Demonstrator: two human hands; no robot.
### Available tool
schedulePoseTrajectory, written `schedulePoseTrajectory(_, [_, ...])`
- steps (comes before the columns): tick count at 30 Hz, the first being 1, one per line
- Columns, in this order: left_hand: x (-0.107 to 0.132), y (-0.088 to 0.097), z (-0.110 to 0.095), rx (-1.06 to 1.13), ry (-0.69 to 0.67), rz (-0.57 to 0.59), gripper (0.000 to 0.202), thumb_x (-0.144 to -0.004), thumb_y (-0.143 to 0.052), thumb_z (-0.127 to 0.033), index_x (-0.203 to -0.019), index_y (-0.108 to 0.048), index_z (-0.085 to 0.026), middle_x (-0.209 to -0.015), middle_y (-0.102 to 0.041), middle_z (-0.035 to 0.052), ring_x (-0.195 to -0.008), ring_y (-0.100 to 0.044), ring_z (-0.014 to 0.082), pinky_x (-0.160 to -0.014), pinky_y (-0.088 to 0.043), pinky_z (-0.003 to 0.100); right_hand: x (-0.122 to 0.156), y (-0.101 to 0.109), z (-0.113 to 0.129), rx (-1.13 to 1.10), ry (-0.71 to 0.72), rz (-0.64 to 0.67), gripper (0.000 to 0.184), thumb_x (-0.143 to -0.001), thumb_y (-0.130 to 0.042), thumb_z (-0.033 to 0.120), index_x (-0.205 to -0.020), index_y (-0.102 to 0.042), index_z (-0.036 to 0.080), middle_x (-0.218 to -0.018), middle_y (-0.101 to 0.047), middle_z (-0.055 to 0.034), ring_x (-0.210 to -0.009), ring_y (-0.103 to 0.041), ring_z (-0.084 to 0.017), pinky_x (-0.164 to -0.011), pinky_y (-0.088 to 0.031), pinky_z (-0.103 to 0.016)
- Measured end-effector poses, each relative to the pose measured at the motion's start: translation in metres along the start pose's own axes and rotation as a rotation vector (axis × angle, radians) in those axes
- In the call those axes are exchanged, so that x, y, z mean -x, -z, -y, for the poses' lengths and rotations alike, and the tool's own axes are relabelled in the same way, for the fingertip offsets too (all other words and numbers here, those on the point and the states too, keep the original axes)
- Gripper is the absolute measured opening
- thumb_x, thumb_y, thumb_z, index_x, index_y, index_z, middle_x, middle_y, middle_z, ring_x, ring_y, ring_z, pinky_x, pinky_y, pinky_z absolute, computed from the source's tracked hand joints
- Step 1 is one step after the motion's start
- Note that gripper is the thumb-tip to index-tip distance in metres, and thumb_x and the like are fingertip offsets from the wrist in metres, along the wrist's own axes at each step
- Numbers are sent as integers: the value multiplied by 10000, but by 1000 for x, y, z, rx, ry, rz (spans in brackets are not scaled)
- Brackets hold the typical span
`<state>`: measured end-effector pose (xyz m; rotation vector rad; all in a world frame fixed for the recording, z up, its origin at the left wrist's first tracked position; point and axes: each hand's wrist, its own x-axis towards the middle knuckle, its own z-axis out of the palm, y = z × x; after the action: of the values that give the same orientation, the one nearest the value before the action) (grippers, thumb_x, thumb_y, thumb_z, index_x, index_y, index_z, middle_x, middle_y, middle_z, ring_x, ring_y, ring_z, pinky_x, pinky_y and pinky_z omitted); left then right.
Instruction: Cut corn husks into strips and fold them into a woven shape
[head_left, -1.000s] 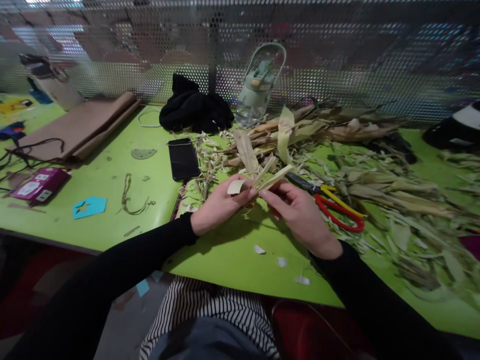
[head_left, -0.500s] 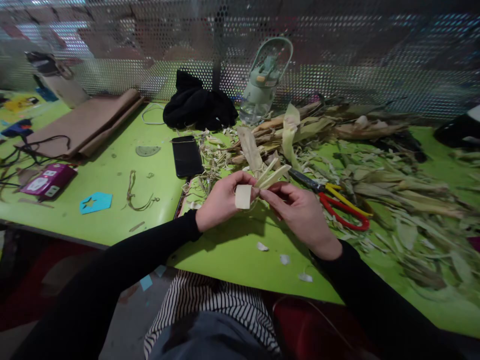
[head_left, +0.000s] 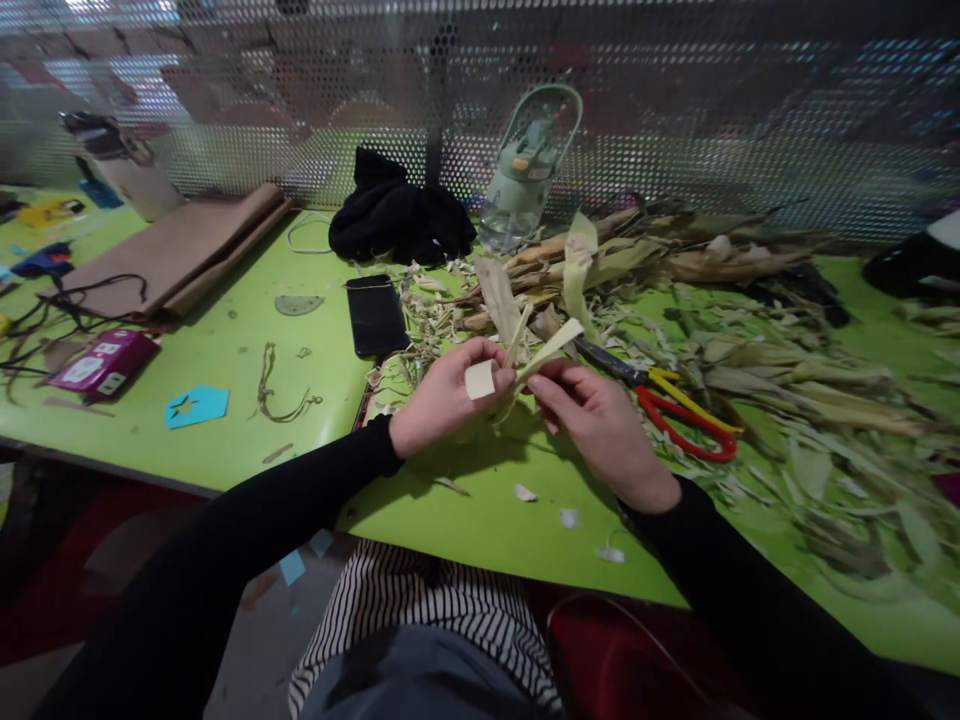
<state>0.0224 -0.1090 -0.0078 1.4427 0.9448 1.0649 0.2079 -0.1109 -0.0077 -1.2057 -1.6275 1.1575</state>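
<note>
Pale corn husk strips (head_left: 551, 345) stick up and out from between the thumb and fingers of my left hand (head_left: 450, 395), which is closed on their lower ends. A cream-coloured square piece (head_left: 480, 380), like tape or paper, lies across that hand near the thumb. Close beside it, my right hand (head_left: 589, 415) is closed in a pinch, fingertips at the base of the strips. What exactly this pinch holds is too small to make out. Scissors (head_left: 686, 410) with red and yellow handles lie just beyond my right hand.
Dried corn husks (head_left: 675, 250) and shreds cover the right side of the green table (head_left: 480, 520). A phone (head_left: 375, 315), black cloth (head_left: 401, 215) and green bottle (head_left: 517, 180) stand or lie behind. At left are a purple power strip (head_left: 105, 365) and brown bag (head_left: 172, 250).
My right fingertips have shifted slightly away from my left hand. The husk strips have changed angle and spread apart, and a thin scrap now shows on the table below my left hand.
</note>
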Motion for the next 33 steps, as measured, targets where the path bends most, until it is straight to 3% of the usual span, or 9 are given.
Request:
schedulePoseTrajectory(5, [-1, 4, 2, -3, 26, 57, 333, -806, -735, -437, -830, -549, -161, -768, -564, -10, -654, -466, 80, -620, -391, 224, -2, 2, -5, 25, 49, -42, 247, -851, -722, 430, -920, -643, 206, -761, -615, 8, -568, -497, -100, -472, -384, -237])
schedulePoseTrajectory(9, [0, 5, 1, -68, -8, 96, 250, -861, -677, -382, -816, -577, -157, -826, -617, 16, -734, -536, 105, -708, -436, 244, 0, 2, -3, 93, 126, -120, 209, -830, -755, 371, -860, -615, 219, -816, -632, -2, -635, -536, -113, -525, -433, -244])
schedulePoseTrajectory(16, [-1, -2, 12, -122, -121, 50, 229, -867, -672, -375, -853, -599, -158, -820, -652, 28, -738, -566, 126, -695, -449, 251, 4, -2, 3, 60, 79, -53, 227, -878, -684, 424, -887, -643, 201, -782, -643, -9, -510, -483, -87, -418, -369, -232])
schedulePoseTrajectory(23, [3, -4, 12, -327, -232, 42, 87, -879, -625, -237, -856, -595, -158, -775, -651, 13, -676, -547, 108, -648, -410, 241, 2, -1, 1, 129, 109, -106, 197, -862, -691, 390, -844, -638, 201, -782, -646, -16, -633, -551, -122, -519, -426, -249])
schedulePoseTrajectory(29, [5, -5, 8, -266, -191, 51, 237, -910, -641, -407, -921, -625, -171, -846, -680, 37, -734, -583, 136, -699, -450, 266, 2, -1, 3, -69, 19, -62, 231, -845, -715, 441, -853, -651, 219, -741, -610, 15, -554, -480, -93, -471, -397, -231])
schedulePoseTrajectory(33, [4, -5, 9, -256, -139, 24, 309, -894, -655, -477, -871, -601, -174, -779, -628, 8, -708, -541, 128, -682, -427, 260, 0, -2, 2, -206, -18, -45, 253, -780, -776, 434, -808, -648, 217, -719, -585, 28, -556, -466, -84, -475, -403, -220])
